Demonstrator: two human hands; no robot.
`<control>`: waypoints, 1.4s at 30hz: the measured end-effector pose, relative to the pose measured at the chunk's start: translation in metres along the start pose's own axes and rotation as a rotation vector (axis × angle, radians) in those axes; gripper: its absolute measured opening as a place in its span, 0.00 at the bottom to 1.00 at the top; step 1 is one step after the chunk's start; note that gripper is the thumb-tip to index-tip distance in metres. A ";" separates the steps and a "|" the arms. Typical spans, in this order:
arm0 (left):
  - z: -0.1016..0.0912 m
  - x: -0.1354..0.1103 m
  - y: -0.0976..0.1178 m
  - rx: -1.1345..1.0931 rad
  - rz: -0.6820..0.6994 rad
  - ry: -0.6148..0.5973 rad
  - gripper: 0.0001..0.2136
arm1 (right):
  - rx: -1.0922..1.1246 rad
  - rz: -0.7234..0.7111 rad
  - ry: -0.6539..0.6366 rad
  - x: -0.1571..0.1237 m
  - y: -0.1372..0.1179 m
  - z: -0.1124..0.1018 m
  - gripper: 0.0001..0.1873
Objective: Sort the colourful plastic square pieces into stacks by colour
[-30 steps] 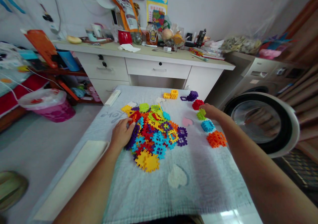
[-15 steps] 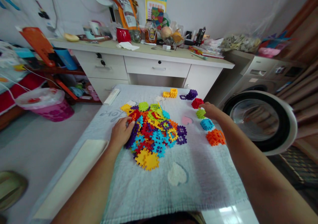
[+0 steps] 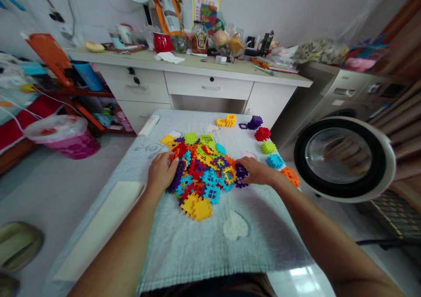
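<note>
Left hand [image 3: 162,172], right hand [image 3: 258,171] flank multicoloured notched plastic tile pile [image 3: 210,177].
Grips part-curled at its edges; can't tell if either holds anything.

Tile pile [image 3: 210,177], clock centre: smooth plastic. Tablecloth [image 3: 263,235], six o'clock: woven cloth, matt. Washer door [image 3: 342,156], three o'clock: smooth, glossy. Red mug [image 3: 162,43], eleven o'clock: glossy.

Cloth-covered table [image 3: 197,253], heap of colourful notched pieces [image 3: 210,177], single-colour clusters [image 3: 268,147] at right; white oblong object [image 3: 149,126], far left
</note>
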State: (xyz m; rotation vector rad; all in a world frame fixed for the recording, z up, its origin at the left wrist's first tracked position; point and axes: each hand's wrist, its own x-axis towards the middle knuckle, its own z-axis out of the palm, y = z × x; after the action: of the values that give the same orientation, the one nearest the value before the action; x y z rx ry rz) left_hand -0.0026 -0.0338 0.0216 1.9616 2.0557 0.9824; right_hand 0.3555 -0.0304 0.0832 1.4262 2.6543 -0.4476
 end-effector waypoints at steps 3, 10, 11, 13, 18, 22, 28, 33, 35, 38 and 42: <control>0.001 0.000 -0.001 -0.018 -0.011 -0.007 0.21 | 0.027 0.012 0.082 0.007 0.002 0.007 0.31; 0.004 0.001 -0.003 -0.045 -0.011 0.003 0.20 | 0.112 0.121 0.196 0.013 0.003 -0.004 0.13; 0.004 0.001 -0.004 -0.046 -0.007 0.003 0.20 | 0.109 0.146 0.208 0.013 0.004 -0.007 0.12; 0.004 0.001 -0.005 -0.045 0.000 0.003 0.20 | 0.081 0.194 0.224 0.016 0.007 -0.011 0.14; 0.006 0.002 -0.007 -0.042 -0.002 0.016 0.18 | -0.012 0.305 0.198 0.027 0.019 -0.009 0.17; 0.004 0.002 -0.006 -0.062 -0.007 0.013 0.19 | -0.118 0.336 0.217 0.033 0.023 -0.004 0.20; -0.001 0.005 -0.004 -0.142 -0.066 0.046 0.17 | -0.206 0.297 0.063 0.043 0.026 -0.002 0.21; 0.000 0.006 -0.004 -0.208 -0.101 0.081 0.16 | -0.263 0.212 0.028 0.053 0.032 -0.014 0.18; 0.001 0.005 -0.004 -0.224 -0.102 0.108 0.15 | -0.277 0.188 0.055 0.060 0.040 -0.029 0.19; 0.001 0.005 -0.003 -0.236 -0.093 0.138 0.15 | -0.297 0.196 0.152 0.074 0.065 -0.058 0.25; 0.002 0.005 -0.003 -0.233 -0.099 0.147 0.14 | -0.287 0.364 0.274 0.095 0.119 -0.094 0.31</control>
State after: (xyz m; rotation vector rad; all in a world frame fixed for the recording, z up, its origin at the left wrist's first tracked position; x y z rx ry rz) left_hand -0.0047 -0.0280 0.0196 1.7018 1.9833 1.3115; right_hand 0.4061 0.1362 0.1264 1.9239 2.4250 0.1660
